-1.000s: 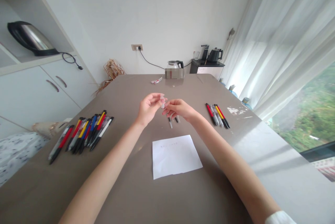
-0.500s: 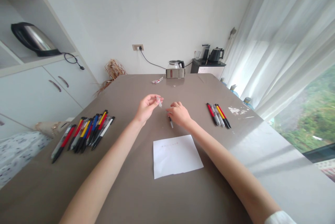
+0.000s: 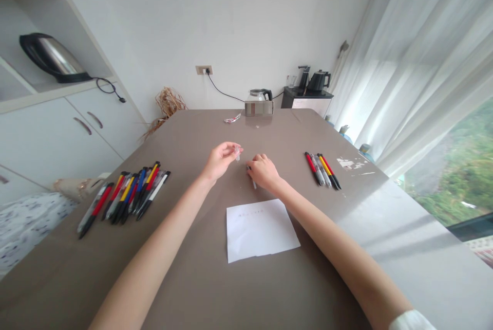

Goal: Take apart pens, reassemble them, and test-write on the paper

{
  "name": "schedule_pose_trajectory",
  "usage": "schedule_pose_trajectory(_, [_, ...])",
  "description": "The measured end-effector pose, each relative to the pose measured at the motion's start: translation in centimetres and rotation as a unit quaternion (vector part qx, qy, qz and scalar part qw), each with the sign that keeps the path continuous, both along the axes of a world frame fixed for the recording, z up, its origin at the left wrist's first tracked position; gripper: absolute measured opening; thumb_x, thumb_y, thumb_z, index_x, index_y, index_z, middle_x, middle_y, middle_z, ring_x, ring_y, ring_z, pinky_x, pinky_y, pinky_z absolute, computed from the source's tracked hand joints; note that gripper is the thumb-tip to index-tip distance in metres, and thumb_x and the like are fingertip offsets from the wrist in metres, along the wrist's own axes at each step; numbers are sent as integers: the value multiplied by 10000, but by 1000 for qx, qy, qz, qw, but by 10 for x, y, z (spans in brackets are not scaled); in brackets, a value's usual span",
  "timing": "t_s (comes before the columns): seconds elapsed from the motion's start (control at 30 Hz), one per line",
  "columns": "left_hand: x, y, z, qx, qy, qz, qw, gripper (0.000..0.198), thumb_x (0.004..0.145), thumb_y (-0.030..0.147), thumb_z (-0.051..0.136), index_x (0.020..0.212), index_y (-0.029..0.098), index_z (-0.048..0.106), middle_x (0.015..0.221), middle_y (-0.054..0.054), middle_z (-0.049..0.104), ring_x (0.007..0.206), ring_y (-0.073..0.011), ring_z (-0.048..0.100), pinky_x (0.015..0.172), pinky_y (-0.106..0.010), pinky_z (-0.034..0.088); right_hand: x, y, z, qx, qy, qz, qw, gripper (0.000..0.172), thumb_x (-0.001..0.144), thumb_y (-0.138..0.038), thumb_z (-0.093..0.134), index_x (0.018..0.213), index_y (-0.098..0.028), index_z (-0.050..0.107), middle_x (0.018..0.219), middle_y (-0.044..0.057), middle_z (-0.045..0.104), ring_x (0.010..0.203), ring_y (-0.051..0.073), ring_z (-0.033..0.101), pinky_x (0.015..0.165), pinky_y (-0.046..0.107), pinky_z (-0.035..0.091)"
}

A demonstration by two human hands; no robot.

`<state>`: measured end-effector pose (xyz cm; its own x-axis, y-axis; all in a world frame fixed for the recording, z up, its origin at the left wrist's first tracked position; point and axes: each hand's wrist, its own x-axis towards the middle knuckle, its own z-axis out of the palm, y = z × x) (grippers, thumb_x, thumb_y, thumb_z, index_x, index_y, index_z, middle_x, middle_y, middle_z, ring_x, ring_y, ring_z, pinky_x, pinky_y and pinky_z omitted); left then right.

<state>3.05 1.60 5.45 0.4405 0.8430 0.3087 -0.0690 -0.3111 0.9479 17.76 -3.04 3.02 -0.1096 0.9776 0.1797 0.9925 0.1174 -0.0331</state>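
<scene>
Over the middle of the table, my left hand (image 3: 219,160) pinches a short, clear plastic piece (image 3: 238,153), which looks like part of a pen. Just to its right, my right hand (image 3: 264,170) is low at the tabletop, fingers curled round a thin pen part (image 3: 254,184). That part has a dark upper end and a pale lower end; the fingers hide some of it. A sheet of white paper (image 3: 262,232) with a faint line of writing lies nearer to me.
Several pens (image 3: 133,191) lie in a pile at the left, and a smaller row of pens (image 3: 322,170) at the right. A tissue box (image 3: 259,109), glass pot (image 3: 257,94) and crumpled wrapper (image 3: 232,119) are at the far side of the brown table (image 3: 192,278).
My left hand has shifted slightly down and right, turning the clear piece. My right hand has closed in over the pen part, covering more of it.
</scene>
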Motion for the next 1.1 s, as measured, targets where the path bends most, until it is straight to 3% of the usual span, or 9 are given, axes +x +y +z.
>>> schedule_pose_trajectory(0.47, [-3, 9, -13, -6, 53, 5, 999, 275, 668, 332, 591, 874, 154, 548, 890, -93, 639, 819, -165, 587, 786, -341, 419, -2, 2, -5, 16, -2, -15, 1000, 238, 789, -246, 416, 859, -177, 632, 898, 111, 532, 888, 207, 425, 733, 279, 337])
schedule_pose_trajectory(0.6, [-3, 10, -14, -9, 63, 17, 998, 278, 657, 338, 599, 855, 150, 547, 885, -90, 635, 798, -162, 585, 765, -333, 426, -4, 1, -5, 9, -3, -3, 1000, 248, 798, -251, 408, 911, -206, 624, 913, 101, 533, 900, 201, 428, 745, 278, 332])
schedule_pose_trajectory(0.93, [-3, 11, -16, -23, 71, 18, 997, 315, 650, 358, 605, 870, 141, 545, 880, -95, 638, 807, -167, 585, 764, -330, 418, -6, 0, -7, 39, -36, 22, 998, 277, 826, -181, 348, 804, -167, 624, 862, 100, 557, 854, 191, 452, 716, 285, 321])
schedule_pose_trajectory(1.1, [-2, 8, -15, -24, 72, 11, 997, 320, 651, 366, 603, 873, 142, 547, 843, -86, 644, 790, -168, 588, 748, -321, 418, -2, 1, 5, 101, 71, 12, 992, 269, 841, -231, 349, 847, -191, 615, 831, 63, 572, 827, 161, 472, 714, 250, 333])
